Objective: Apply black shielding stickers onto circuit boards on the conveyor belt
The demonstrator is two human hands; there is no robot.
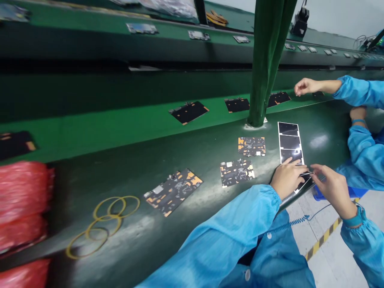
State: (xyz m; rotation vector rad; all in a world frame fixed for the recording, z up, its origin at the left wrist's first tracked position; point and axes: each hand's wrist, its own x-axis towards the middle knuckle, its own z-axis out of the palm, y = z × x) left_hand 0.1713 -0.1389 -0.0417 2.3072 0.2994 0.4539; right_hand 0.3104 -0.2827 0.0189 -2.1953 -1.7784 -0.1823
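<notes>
Black strip [289, 140] partly hidden under left hand [288, 178]

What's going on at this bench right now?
A person in a blue smock is working at a green bench. Their left hand rests on a white-edged strip of black sheets, and their right hand pinches the strip's near end. Three black-and-orange panels lie on the bench beside it. A co-worker's hand reaches toward black panels on the green ledge beyond.
</notes>
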